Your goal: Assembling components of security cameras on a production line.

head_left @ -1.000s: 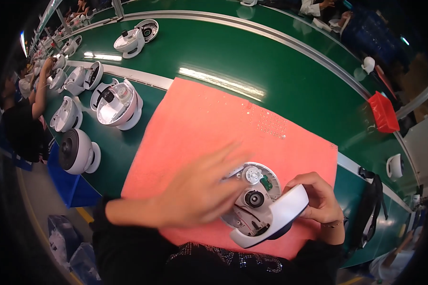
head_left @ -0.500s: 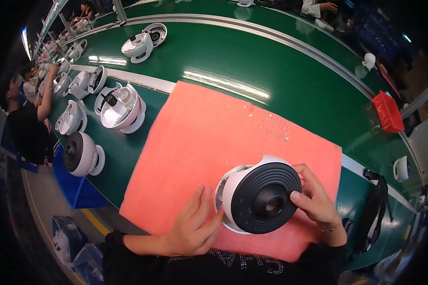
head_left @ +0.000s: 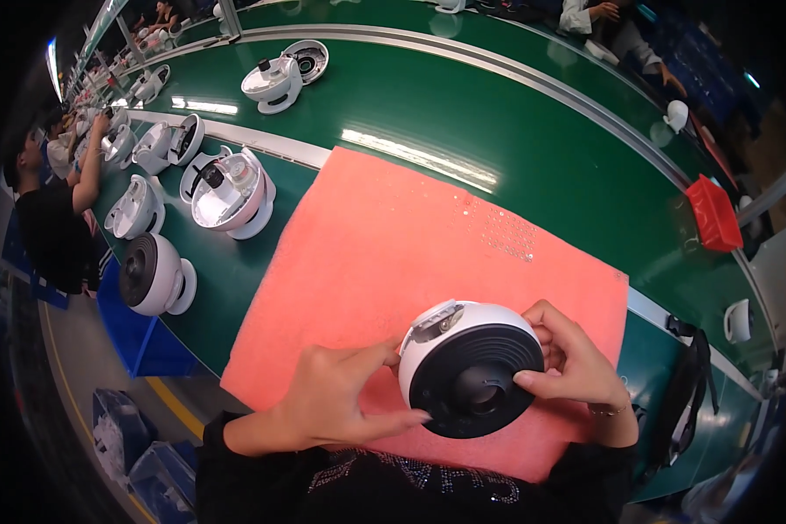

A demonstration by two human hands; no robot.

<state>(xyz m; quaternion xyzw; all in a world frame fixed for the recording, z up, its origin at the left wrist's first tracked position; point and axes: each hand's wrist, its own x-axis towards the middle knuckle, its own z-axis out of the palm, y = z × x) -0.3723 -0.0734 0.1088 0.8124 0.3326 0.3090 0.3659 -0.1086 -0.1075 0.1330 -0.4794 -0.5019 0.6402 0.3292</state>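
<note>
On the orange foam mat [head_left: 323,262] I have a white ball-shaped device [head_left: 489,319] with a black ridged face and a lens-like bulge in its middle. The face tilts toward me. An opening at its upper left shows parts inside. My right hand [head_left: 572,358] grips its right side, thumb on the black face and fingers behind. At the left side my left hand [head_left: 341,393] has its thumb on the face's lower edge and its fingers by the white shell, partly hidden. Rows of small screws [head_left: 508,237] lie on the mat's far part.
To the left stand several similar units: one with a black face [head_left: 153,275], others opened, such as an open white shell [head_left: 231,196]. A green belt [head_left: 410,96] runs behind, carrying another opened unit [head_left: 272,83]. A red bin [head_left: 714,214] sits far right. A co-worker [head_left: 52,214] works at left.
The device has turned, so its opening now shows at the upper left and its face tips lower. My left hand has moved from loosely beside it onto its left edge.
</note>
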